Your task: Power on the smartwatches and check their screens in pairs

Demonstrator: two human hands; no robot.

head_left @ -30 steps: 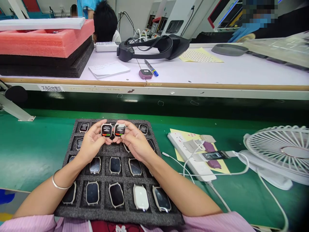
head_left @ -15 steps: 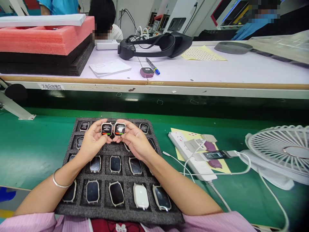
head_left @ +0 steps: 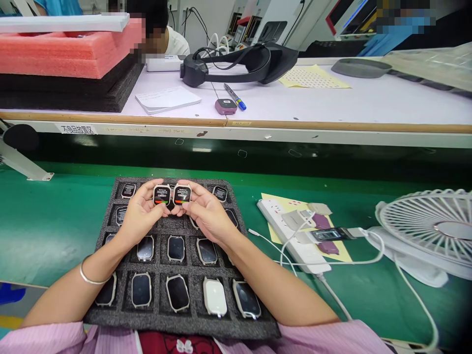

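Each hand holds a smartwatch body without a strap, side by side above the tray. My left hand grips the left smartwatch by its edges, thumb at the lower side. My right hand has the right smartwatch between thumb and fingers. Both screens are lit with white text and a red and green band at the bottom. Below them lies a dark grey foam tray with several watch bodies in its pockets. One pocket holds a white-faced piece. My hands and forearms hide part of the tray.
Right of the tray are a white power strip with cables and a white fan. On the raised shelf are a black headset, a notepad, a pen and stacked red foam. Other people sit or stand behind.
The view has shifted very slightly. Both hands keep the two watches in nearly the same place, and the glare on the right screen has lessened.
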